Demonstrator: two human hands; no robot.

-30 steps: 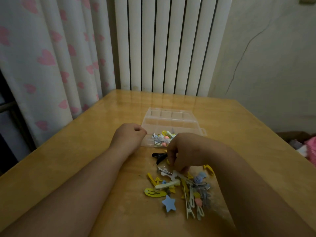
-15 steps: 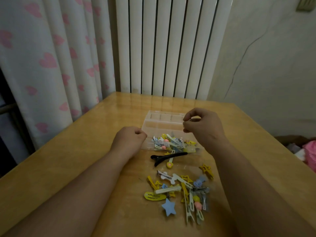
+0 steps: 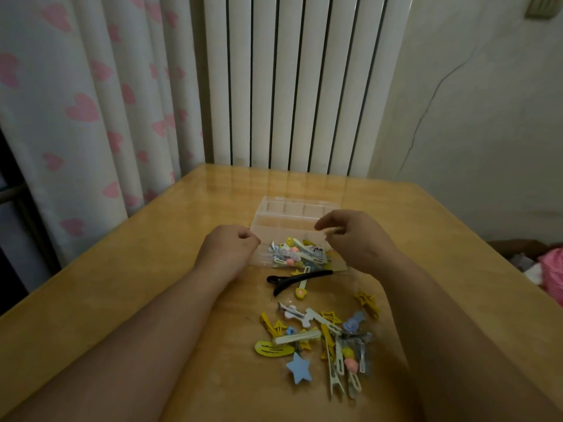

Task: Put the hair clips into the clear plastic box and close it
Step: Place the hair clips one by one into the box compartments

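The clear plastic box (image 3: 285, 225) lies open on the wooden table (image 3: 152, 269), its lid flat behind it. Several small clips (image 3: 297, 254) fill its near part. My left hand (image 3: 227, 248) is a fist resting against the box's left edge. Hovering over the box's right side, my right hand (image 3: 355, 239) has its fingers curled and slightly apart, with nothing visible in them. A long black clip (image 3: 297, 279) lies just in front of the box. A pile of loose clips (image 3: 323, 339), among them a blue star clip (image 3: 299, 367), lies nearer to me.
A white radiator (image 3: 298, 83) stands behind the table's far edge. A curtain with pink hearts (image 3: 76, 111) hangs on the left. Pink and white items (image 3: 548, 275) sit beyond the table's right edge.
My right hand rose from the loose pile, carried clips to the box and now hangs over it with loosened fingers. More clips lie in the box. My left hand stayed put.
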